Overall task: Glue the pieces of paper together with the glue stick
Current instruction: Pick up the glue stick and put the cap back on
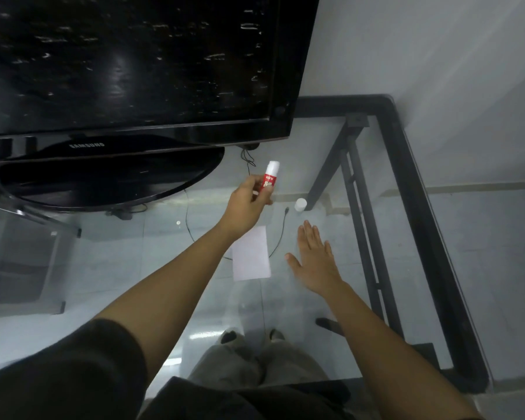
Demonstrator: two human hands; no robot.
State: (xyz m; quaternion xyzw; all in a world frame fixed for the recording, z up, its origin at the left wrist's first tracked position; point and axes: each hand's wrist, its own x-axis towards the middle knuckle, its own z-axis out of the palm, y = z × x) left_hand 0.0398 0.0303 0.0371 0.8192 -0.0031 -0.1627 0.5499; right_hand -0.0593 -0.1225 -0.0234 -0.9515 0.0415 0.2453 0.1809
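Note:
My left hand holds a red-and-white glue stick upright above the glass table, its white top pointing up and away. A white piece of paper lies flat on the glass just below my left wrist, partly hidden by my forearm. To the right of the paper my right hand hovers flat, with its fingers spread and nothing in it. A small white cap stands on the glass beyond my right hand.
A black television on an oval stand fills the back left of the glass table. A thin black cable curls beside the paper. The table's black metal frame runs along the right edge. My legs show through the glass.

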